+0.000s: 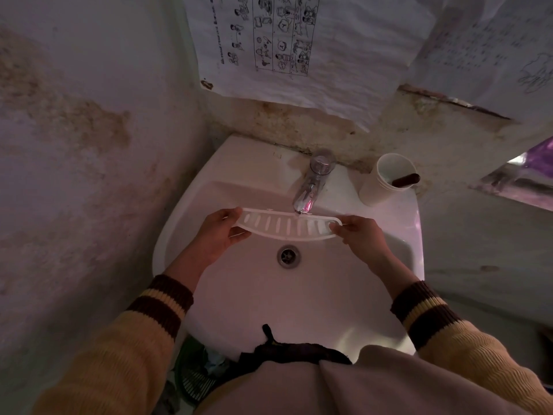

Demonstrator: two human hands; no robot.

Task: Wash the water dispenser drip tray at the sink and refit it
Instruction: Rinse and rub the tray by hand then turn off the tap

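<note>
Both hands are up over the sink [398, 250] holding the drip tray [287, 227], one at each end. It's a long, curved white plastic piece with a row of slots along it, and it's held roughly level in the air above the bowl, not touching the porcelain. The left hand [220, 232] is pinching the left end, thumb on top and fingers underneath, and the right hand [360, 232] has the right end gripped the same way. The tray's back edge sits right under the mouth of the chrome tap [311, 187], about at the middle of the tray. I honestly can't tell if water is running, the light is too dim. The drain [288, 256] is directly below the tray, a bit toward the person, and the bowl around it looks bare. On the sink's right rear corner there's a white cup [380, 187] with a dark handle [405, 179] sticking out over its rim. Sleeves are mustard knit with dark striped cuffs [163, 301], pushed back from the wrists. The wall [74, 145] on the left is stained and blotchy, and a crinkled paper sheet with little drawings [281, 34] hangs behind the tap.
</note>
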